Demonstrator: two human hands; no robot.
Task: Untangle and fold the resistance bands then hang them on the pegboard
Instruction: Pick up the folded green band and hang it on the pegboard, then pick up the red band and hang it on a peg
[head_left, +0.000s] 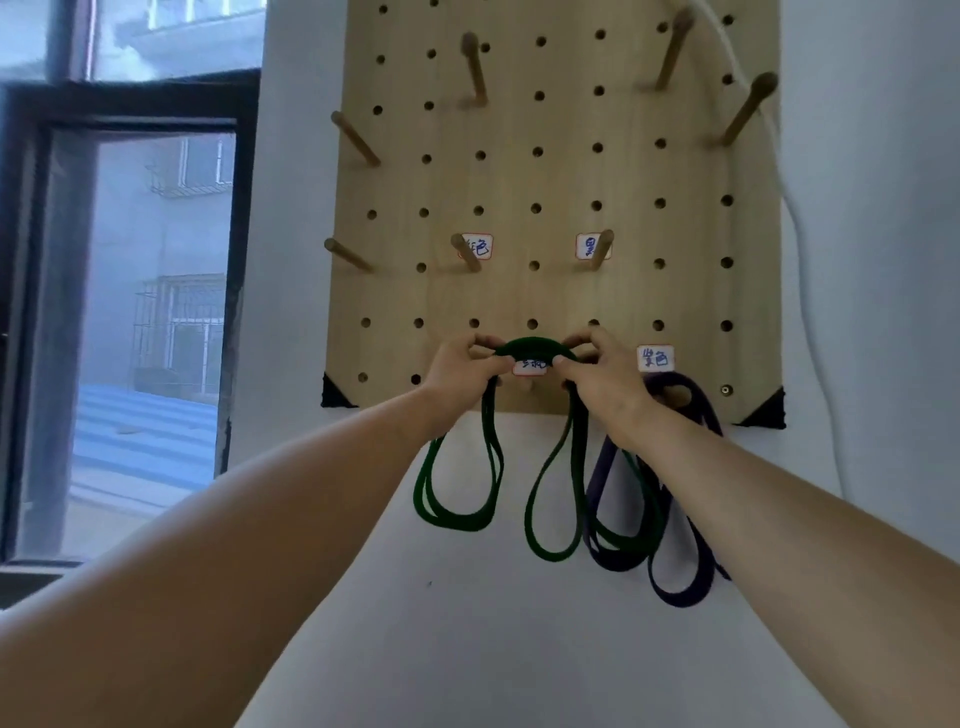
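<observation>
While the window (156, 312) at far left plays no part in the task, the pegboard (566, 176) on the wall beside it is the work area.

1. Left hand (462, 366): raised to the bottom row of the board. Its fingers (480, 343) are curled and pinch the left end of the green band's top fold.
2. Green band (535, 344): folded into several loops. The top fold arches between the two hands, in front of a small white label (530, 367) and just above a short peg (527, 387). The loops hang down the wall on each side. Whether the fold already rests on that peg cannot be told.
3. Right hand (602, 376): level with the left hand, its fingers clamped on the right end of the same fold.
4. Purple band (680, 600): folded and hanging from the lower-right peg, under its own label (655, 358). No hand touches it. This item appears complete.

Status, as a judgement: one band is hung and a second is at the hanging step. The two labelled pegs in the row above, the left one (466, 253) and the right one (602, 249), carry nothing, so two further bands probably remain. None is in view.
</observation>
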